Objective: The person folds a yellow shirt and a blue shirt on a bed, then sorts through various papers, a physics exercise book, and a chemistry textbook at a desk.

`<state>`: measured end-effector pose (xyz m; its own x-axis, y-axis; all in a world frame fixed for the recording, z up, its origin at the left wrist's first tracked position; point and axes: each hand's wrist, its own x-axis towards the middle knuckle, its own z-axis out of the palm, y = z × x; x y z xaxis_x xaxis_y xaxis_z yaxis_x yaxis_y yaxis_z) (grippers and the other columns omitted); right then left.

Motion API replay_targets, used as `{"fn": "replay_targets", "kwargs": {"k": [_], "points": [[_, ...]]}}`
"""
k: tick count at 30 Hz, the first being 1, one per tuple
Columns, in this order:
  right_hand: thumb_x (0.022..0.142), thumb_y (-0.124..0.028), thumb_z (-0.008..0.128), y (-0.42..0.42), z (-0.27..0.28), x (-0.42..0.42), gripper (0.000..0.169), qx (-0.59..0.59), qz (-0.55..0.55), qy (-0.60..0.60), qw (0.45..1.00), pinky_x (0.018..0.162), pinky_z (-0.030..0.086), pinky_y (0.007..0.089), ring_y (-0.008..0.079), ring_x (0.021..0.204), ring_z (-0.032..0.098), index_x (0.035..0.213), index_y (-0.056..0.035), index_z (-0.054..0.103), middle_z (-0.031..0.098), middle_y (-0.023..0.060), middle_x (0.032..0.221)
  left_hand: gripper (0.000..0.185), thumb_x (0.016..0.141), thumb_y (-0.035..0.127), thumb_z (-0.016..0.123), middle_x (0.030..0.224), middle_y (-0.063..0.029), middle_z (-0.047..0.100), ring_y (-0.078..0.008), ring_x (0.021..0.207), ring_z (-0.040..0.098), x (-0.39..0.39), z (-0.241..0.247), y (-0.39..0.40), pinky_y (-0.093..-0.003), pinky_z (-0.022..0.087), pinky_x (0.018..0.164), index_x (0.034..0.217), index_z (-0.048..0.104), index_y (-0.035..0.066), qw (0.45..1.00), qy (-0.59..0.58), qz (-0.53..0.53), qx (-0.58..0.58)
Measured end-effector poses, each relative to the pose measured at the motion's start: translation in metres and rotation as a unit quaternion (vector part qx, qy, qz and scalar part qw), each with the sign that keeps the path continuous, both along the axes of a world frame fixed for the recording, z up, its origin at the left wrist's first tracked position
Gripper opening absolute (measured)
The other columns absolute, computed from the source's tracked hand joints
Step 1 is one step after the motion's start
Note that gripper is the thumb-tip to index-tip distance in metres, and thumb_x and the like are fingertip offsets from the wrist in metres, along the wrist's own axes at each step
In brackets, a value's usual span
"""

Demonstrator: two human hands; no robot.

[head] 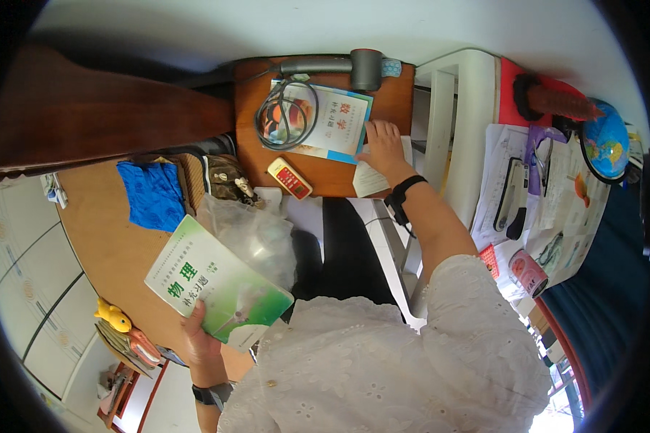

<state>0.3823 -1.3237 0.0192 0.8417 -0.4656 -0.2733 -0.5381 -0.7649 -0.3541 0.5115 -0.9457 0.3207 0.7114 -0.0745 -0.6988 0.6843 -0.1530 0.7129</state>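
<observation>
My left hand point(201, 336) grips a green-and-white paperback workbook point(216, 287) by its edge, thumb over the printed cover. The book is tilted above the bed and a translucent plastic bag point(254, 233). Over on the wooden bedside table point(392, 100), my right hand point(384, 149) is at the edge of a blue-bordered workbook point(341, 127), fingers bent; whether they grip it is unclear. That workbook lies over another printed book or cover. A coiled dark cable point(259, 127) rests on top. Beneath my right hand is a white sheet of paper point(369, 181).
A grey hair dryer point(366, 70) and a red-and-cream remote control point(290, 178) lie on the table. Blue folded cloth point(154, 192) sits on the bed. To the right, a desk holds a stapler point(510, 197), a globe point(606, 142), a pink can point(528, 273) and papers. A white chair point(457, 130) stands between.
</observation>
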Motion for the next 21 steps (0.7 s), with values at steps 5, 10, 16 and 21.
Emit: {"fn": "replay_targets", "kwargs": {"k": [5,10,16,21], "points": [[0.073,-0.017,0.069,-0.016,-0.012,0.049,0.058,-0.006,-0.01,-0.027,1.0,0.102,0.033,0.0385,0.0304,0.124,0.037,0.123,-0.0016,0.043,0.043,0.0149,0.126,0.048,0.084,0.009,0.057,0.122,-0.0137,0.052,-0.0265,0.108,0.053,0.0,0.003,-0.002,-0.0387,0.043,0.093,0.128,0.04,-0.001,1.0,0.023,0.018,-0.012],[0.085,-0.014,0.048,-0.014,-0.036,0.076,0.047,-0.054,-0.025,0.052,0.997,0.099,0.035,0.037,0.028,0.117,0.041,0.129,0.0002,0.038,0.044,0.0139,0.122,0.048,0.084,0.008,0.057,0.121,-0.0137,0.052,-0.0265,0.108,0.053,-0.002,0.002,0.01,-0.0389,0.043,0.092,0.128,0.041,-0.001,0.999,0.025,0.033,0.005],[0.076,-0.025,0.067,-0.013,-0.017,0.096,0.069,-0.052,-0.031,0.161,0.985,0.095,0.034,0.0355,0.0267,0.115,0.041,0.132,-0.0017,0.036,0.045,0.0115,0.116,0.046,0.084,0.008,0.056,0.12,-0.0136,0.053,-0.0261,0.107,0.053,-0.001,0.005,0.014,-0.039,0.044,0.091,0.126,0.043,-0.001,0.999,0.032,0.043,-0.001],[0.063,-0.036,0.079,-0.016,0.007,0.107,0.082,0.004,-0.08,0.251,0.965,0.095,0.032,0.0363,0.027,0.117,0.039,0.126,-0.0029,0.04,0.044,0.0111,0.12,0.043,0.084,0.008,0.056,0.119,-0.0131,0.054,-0.026,0.106,0.054,-0.001,0.005,0.012,-0.0388,0.045,0.091,0.124,0.045,0.0,0.998,0.031,0.05,-0.01]]}}
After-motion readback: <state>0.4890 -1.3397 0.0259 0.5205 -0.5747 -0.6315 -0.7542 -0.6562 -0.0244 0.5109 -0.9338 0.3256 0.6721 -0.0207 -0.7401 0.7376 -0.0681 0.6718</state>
